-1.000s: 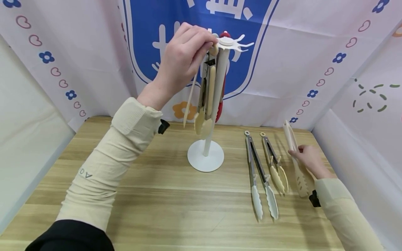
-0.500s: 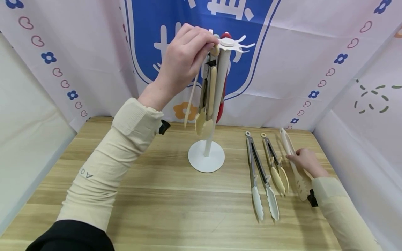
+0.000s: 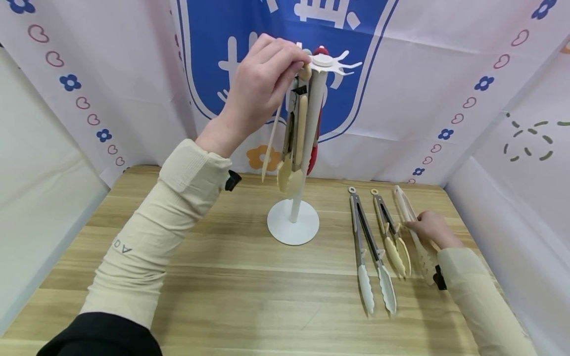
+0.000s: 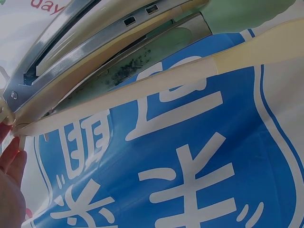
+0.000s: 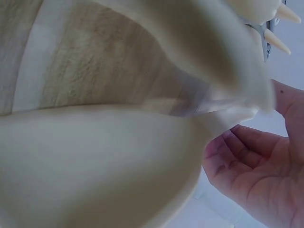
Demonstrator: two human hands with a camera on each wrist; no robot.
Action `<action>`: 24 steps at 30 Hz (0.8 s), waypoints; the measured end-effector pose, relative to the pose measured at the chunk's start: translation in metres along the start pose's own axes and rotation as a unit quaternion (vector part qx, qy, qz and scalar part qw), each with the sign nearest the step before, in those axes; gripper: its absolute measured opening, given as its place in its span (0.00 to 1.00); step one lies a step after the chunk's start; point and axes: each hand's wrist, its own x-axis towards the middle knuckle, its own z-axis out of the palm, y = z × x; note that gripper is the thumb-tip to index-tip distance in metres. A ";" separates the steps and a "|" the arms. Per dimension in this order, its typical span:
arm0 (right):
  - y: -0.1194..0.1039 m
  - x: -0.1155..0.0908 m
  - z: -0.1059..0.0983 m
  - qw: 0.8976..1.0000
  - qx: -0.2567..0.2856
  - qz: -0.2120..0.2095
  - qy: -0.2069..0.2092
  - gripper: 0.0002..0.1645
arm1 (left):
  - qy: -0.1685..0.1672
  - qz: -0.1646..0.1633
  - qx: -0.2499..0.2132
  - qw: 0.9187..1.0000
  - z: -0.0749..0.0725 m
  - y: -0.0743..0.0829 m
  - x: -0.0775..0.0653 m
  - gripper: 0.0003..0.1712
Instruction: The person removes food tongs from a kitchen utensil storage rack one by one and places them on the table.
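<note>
My left hand (image 3: 267,74) grips a top arm of the white utensil rack (image 3: 307,138), beside the ends of the hanging utensils. Below its fingers hang beige-handled metal tongs (image 3: 297,126) and a slim, long-handled beige utensil (image 3: 270,143). In the left wrist view, pale green-tipped tongs (image 4: 247,16) show behind the slim utensil (image 4: 142,90); the exact finger contact is partly cut off. At the right, my right hand (image 3: 434,230) holds beige plastic tongs (image 3: 405,205) with a slotted end, low at the table. They loom blurred in the right wrist view, beside my right hand (image 5: 256,171).
Tongs with white tips (image 3: 365,287) and shorter tongs with cream tips (image 3: 394,252) lie side by side on the wooden table (image 3: 222,296), left of my right hand. Red tongs (image 3: 313,155) hang behind the rack pole. A printed cloth (image 3: 147,89) stands behind the table.
The beige plastic tongs have come down and slightly left with my right hand, their far end sinking toward the table. My left hand stays at the rack top.
</note>
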 end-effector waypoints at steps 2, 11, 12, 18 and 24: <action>-0.002 0.001 0.000 1.000 -0.001 0.004 -0.008 0.22 | 0.000 0.001 0.000 1.000 0.000 0.000 0.000 0.19; -0.002 0.005 0.001 1.000 -0.015 0.013 -0.014 0.24 | 0.000 -0.002 -0.002 1.000 -0.001 0.000 0.000 0.19; -0.002 0.005 0.001 1.000 -0.017 0.015 -0.015 0.25 | 0.000 -0.003 -0.001 1.000 -0.001 0.000 0.000 0.19; -0.001 0.007 0.002 0.999 -0.016 0.022 -0.029 0.24 | 0.000 -0.003 0.002 1.000 -0.001 0.000 0.000 0.19; -0.002 0.005 0.001 0.999 -0.015 0.020 -0.034 0.22 | 0.003 0.000 0.000 1.000 0.000 0.000 0.000 0.19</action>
